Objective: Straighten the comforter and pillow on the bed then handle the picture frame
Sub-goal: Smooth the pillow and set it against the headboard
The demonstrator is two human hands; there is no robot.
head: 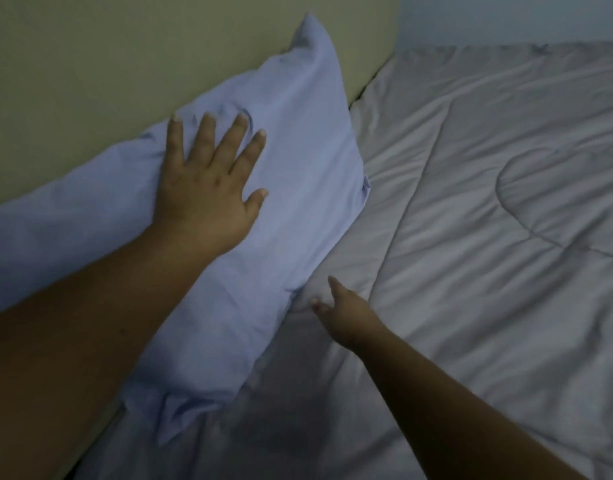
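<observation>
**Desk:** Report the step in hand.

**Operator:** I judge it to be the pillow step. The pale blue pillow [298,150] lies at the head of the bed, leaning against the beige headboard [90,64], with its lower edge on the grey comforter [488,254]. My left hand [204,188] lies flat on the pillow's face with the fingers spread and straight. It presses and grips nothing. My right hand [343,317] is reaching toward the pillow's lower edge where it meets the comforter. Its fingers look extended and it holds nothing, though it is small and dim in the view.

**Desk:** Orientation of the pillow?

**Operator:** Its long axis runs along the headboard, from the near left of the view up to the far right. The far end finishes in a corner that points upward against the headboard. The near end bunches into a fold by my left forearm.

**Desk:** Next move?

**Operator:** In my judgement, the right hand should take the lower edge while the left steadies the face. The pillow can then be squared to the headboard and the bunched near corner pulled out. The comforter shows creases and will need smoothing. The picture frame is not in view.
</observation>
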